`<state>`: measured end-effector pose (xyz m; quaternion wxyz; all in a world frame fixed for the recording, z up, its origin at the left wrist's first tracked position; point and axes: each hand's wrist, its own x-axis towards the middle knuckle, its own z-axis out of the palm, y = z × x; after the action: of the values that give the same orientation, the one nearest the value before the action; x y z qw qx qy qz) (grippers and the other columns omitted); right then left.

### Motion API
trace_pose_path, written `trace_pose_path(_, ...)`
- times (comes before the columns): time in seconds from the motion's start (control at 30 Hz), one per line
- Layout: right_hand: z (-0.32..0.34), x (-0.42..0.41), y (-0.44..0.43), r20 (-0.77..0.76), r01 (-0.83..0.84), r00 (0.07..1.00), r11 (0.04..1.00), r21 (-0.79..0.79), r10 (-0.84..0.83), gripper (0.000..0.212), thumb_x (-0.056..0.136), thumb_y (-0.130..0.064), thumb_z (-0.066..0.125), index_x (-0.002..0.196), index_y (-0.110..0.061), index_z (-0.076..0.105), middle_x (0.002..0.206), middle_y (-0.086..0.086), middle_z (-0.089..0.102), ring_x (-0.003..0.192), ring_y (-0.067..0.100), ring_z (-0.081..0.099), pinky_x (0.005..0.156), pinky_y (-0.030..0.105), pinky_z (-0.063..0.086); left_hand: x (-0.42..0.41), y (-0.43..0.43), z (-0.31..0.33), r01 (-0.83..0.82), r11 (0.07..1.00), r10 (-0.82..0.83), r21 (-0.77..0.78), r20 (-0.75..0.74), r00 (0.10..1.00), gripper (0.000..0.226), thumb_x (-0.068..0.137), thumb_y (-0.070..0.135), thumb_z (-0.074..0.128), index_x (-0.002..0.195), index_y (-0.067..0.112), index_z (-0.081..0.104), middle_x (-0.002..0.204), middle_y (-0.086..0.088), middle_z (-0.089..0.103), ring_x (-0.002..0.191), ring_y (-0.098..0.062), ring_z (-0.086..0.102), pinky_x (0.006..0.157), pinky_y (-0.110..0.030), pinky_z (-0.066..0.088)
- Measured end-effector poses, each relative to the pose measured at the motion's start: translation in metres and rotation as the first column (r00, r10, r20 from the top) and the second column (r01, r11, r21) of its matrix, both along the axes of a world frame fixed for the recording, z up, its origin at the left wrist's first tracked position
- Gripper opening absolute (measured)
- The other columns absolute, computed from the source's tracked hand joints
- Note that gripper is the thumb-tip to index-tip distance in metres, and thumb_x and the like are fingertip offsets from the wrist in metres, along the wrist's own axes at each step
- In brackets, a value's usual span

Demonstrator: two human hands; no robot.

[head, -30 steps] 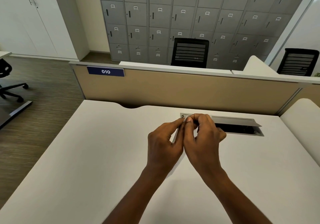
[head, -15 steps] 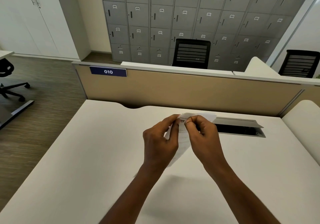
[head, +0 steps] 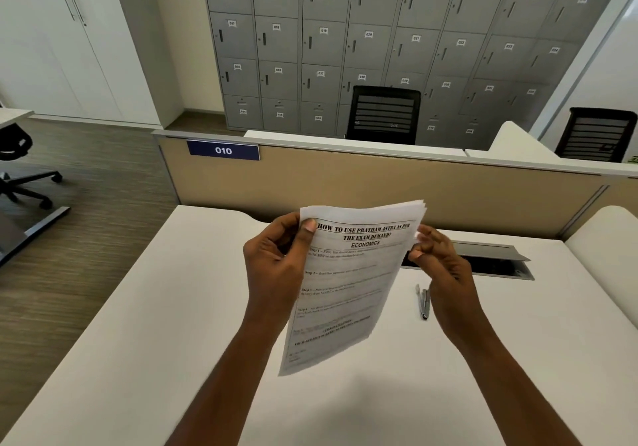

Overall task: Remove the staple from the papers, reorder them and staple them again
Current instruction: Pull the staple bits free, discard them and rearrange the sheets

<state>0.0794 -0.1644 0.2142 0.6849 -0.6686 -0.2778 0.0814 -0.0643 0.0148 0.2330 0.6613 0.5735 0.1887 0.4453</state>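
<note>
Your left hand [head: 276, 266] grips the papers [head: 348, 283] at their top left corner, thumb [head: 308, 226] on the front sheet and fingers curled behind. The stack is held up off the desk [head: 155, 325], printed side toward you and tilted, with the bottom edge swinging to the near left. The sheets fan a little at the top right corner. The heading shows "ECONOMICS".

Your right hand [head: 445, 273] is at the papers' right edge near the top, fingers curled in. Can't tell if it pinches the sheets or only touches them.

A small metal tool [head: 424, 302] lies flat on the desk just left of your right wrist, apart from the papers. Stapler or remover, can't tell. An open cable tray [head: 497, 266] sits on the far side behind the right hand. A partition [head: 345, 183] with a "010" tag [head: 223, 150] runs along the far edge.
</note>
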Motion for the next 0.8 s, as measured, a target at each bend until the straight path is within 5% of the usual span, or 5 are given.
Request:
trace_pose_path(0.17, -0.010, -0.007, 0.014, -0.143, -0.134, 0.979, 0.988, 0.081, 0.145, 0.017, 0.092, 0.008, 0.053, 0.083, 0.004, 0.067, 0.118, 0.003, 0.068, 0.115, 0.021, 0.062, 0.100, 0.039, 0.045, -0.006, 0.013, 0.003, 0.023, 0.998, -0.023, -0.064, 0.006, 1.000, 0.013, 0.095, 0.012, 0.069, 0.101, 0.017, 0.078, 0.093, -0.007, 0.081, 0.083, -0.024, 0.074, 0.080, -0.046, 0.064)
trace_pose_path(0.37, -0.013, -0.021, 0.030, -0.228, -0.052, 0.970, 0.989, 0.135, 0.082, 0.022, 0.094, 0.003, 0.056, 0.080, -0.005, 0.070, 0.087, 0.003, 0.068, 0.090, 0.018, 0.061, 0.087, 0.037, 0.048, -0.015, 0.029, 0.001, 0.023, 0.997, -0.022, -0.068, 0.014, 1.000, 0.016, 0.095, 0.012, 0.069, 0.097, 0.025, 0.079, 0.092, -0.002, 0.081, 0.084, -0.020, 0.076, 0.077, -0.038, 0.064)
trace_pose_path(0.5, -0.012, -0.031, 0.038, -0.160, 0.078, 0.985, 0.991, 0.105, -0.061, 0.014, 0.093, 0.002, 0.061, 0.082, -0.002, 0.068, 0.087, 0.002, 0.068, 0.085, 0.012, 0.063, 0.083, 0.027, 0.051, -0.023, 0.042, -0.001, 0.082, 0.992, -0.080, -0.097, 0.026, 0.996, 0.015, 0.095, 0.019, 0.068, 0.095, 0.029, 0.080, 0.095, -0.004, 0.081, 0.088, -0.024, 0.076, 0.082, -0.046, 0.063)
trace_pose_path(0.63, -0.008, -0.040, 0.043, 0.016, 0.202, 0.979, 0.977, 0.068, -0.204, 0.012, 0.093, 0.000, 0.064, 0.081, 0.001, 0.068, 0.091, 0.004, 0.066, 0.079, 0.007, 0.061, 0.073, 0.017, 0.050, -0.032, 0.053, -0.008, 0.322, 0.928, -0.321, -0.189, 0.040, 0.946, 0.036, 0.090, 0.026, 0.066, 0.123, 0.014, 0.067, 0.108, -0.012, 0.077, 0.097, -0.029, 0.074, 0.086, -0.052, 0.061)
trace_pose_path(0.8, -0.012, -0.045, 0.047, 0.113, 0.311, 0.942, 0.949, 0.053, -0.315, 0.014, 0.093, -0.001, 0.065, 0.080, -0.005, 0.068, 0.094, 0.003, 0.067, 0.081, 0.012, 0.063, 0.071, 0.015, 0.049, -0.040, 0.055, -0.036, 0.473, 0.872, -0.489, -0.124, -0.192, 0.851, 0.030, 0.092, 0.015, 0.067, 0.122, 0.014, 0.069, 0.118, -0.007, 0.077, 0.109, -0.030, 0.073, 0.090, -0.045, 0.061)
